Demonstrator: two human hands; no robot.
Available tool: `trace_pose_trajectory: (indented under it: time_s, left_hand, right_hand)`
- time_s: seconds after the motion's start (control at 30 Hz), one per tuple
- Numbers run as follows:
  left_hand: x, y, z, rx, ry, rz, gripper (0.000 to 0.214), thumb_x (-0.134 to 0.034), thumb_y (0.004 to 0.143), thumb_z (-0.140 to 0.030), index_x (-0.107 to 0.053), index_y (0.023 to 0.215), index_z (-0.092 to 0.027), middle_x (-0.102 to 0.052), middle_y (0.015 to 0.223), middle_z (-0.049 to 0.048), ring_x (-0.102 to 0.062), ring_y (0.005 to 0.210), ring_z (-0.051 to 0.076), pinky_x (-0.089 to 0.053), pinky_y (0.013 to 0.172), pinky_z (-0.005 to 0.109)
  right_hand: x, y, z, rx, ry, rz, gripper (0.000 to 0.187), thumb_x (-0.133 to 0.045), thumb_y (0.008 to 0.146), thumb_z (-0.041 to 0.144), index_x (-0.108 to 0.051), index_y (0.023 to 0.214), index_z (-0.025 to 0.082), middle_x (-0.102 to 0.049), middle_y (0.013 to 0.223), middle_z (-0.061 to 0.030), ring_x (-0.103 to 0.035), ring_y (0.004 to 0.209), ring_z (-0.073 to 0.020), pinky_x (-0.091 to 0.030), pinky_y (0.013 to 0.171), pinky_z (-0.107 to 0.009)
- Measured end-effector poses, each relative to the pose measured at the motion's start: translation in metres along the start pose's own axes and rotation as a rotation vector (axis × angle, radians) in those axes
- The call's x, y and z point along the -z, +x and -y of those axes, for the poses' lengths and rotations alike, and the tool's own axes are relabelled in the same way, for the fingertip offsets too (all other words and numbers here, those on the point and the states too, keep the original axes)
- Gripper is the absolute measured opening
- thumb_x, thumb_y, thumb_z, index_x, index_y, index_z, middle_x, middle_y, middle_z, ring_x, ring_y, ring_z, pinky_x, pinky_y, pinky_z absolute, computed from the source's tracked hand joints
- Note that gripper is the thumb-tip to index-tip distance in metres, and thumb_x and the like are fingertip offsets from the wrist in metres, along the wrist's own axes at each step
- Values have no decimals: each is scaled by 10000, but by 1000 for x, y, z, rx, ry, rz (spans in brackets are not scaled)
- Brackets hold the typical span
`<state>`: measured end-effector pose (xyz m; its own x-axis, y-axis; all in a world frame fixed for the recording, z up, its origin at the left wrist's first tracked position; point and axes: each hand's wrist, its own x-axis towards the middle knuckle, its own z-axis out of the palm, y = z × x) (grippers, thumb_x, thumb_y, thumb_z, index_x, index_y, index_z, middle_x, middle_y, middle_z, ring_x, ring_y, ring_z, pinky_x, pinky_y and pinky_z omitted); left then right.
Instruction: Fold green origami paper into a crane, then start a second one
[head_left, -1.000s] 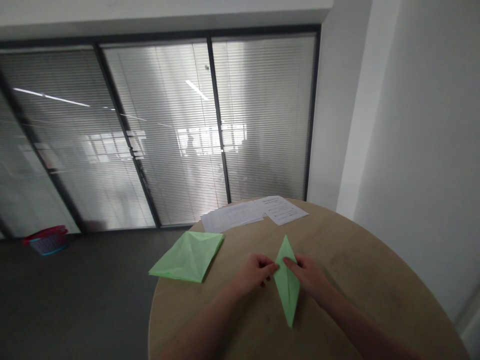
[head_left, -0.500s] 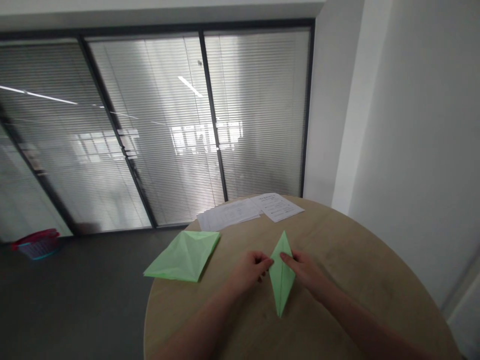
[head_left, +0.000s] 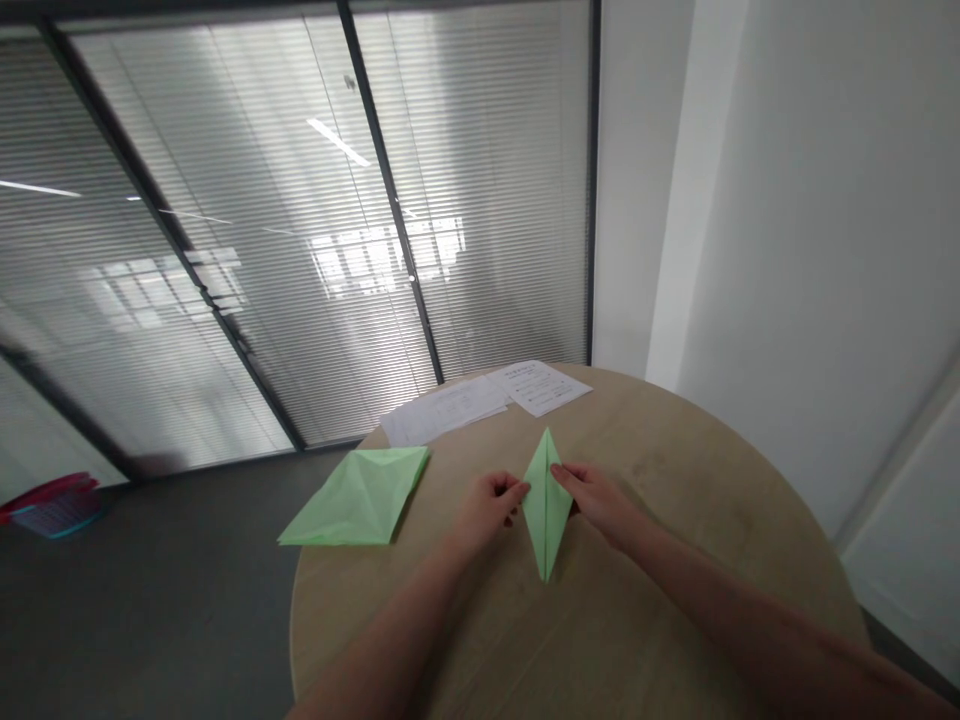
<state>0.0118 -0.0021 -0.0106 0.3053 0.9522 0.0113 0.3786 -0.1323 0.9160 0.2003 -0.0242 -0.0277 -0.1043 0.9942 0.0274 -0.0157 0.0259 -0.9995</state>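
Note:
A light green folded paper (head_left: 545, 515), a narrow upright diamond with a crease or slit down its middle, is held between my two hands above the table. My left hand (head_left: 491, 505) pinches its left corner between thumb and fingers. On the other side, my right hand (head_left: 596, 497) grips the right edge, its thumb on the front face and the fingers behind, partly hidden. To the left lies a larger green paper sheet (head_left: 364, 497) with creases, one corner jutting past the table's edge.
Printed white sheets (head_left: 450, 408) lie at the far side of the round wooden table (head_left: 697, 480). Beyond stands a glass partition with blinds (head_left: 495, 200). A red-rimmed basket (head_left: 56, 508) sits on the floor at far left, and a white wall (head_left: 810, 220) rises on the right.
The camera view has shifted, so the table and papers appear a little higher and further left. Both hands keep their hold on the folded paper, which looks slightly shorter now.

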Motion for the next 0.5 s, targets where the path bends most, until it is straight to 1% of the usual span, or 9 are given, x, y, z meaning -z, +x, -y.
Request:
trace_pose_trajectory:
  time_s: [0.1, 0.17, 0.23, 0.3, 0.37, 0.5]
  left_hand:
    - [-1, -3, -4, -13, -52, 15, 349, -626, 777, -498, -615, 722, -153, -560, 605, -14, -535, 502, 113, -459, 489, 244]
    - [-3, -5, -5, -11, -70, 45, 357, -606, 795, -505, -629, 752, -152, -576, 619, -6, -548, 512, 118, -462, 489, 243]
    - [-5, -6, -5, 8, -59, 106, 373, -587, 811, -518, -619, 734, -154, -574, 591, -4, -543, 493, 118, -447, 477, 238]
    - [-6, -6, -4, 25, -29, 140, 397, -580, 813, -538, -584, 680, -163, -555, 536, -9, -523, 458, 116, -420, 459, 233]
    - [-5, -5, -2, 22, -8, 104, 415, -569, 814, -552, -544, 641, -176, -533, 494, -15, -502, 431, 115, -394, 444, 232]
    - [0, -2, -2, 13, 10, -15, 422, -531, 835, -556, -525, 622, -191, -522, 462, -19, -492, 423, 122, -357, 436, 232]
  right_hand:
    - [2, 2, -5, -2, 1, 3, 421, -546, 836, 585, -648, 796, 179, -660, 694, -54, -599, 592, -174, -475, 557, -283]
    - [2, 3, -8, 4, -13, -11, 425, -532, 850, 585, -659, 810, 181, -664, 700, -57, -601, 595, -176, -476, 555, -284]
    - [2, 3, -10, 16, -27, -27, 419, -527, 859, 578, -656, 805, 183, -651, 683, -52, -590, 580, -171, -472, 538, -280]
    - [1, 2, -9, 18, -26, -36, 406, -534, 857, 571, -646, 798, 186, -623, 652, -37, -573, 550, -159, -469, 512, -272]
    - [1, 2, -7, 8, -19, -13, 392, -556, 845, 569, -644, 836, 187, -607, 642, -20, -564, 523, -147, -471, 488, -264]
    - [0, 0, -2, -13, 19, 114, 422, -599, 818, 566, -648, 965, 173, -664, 741, -36, -629, 578, -156, -491, 485, -254]
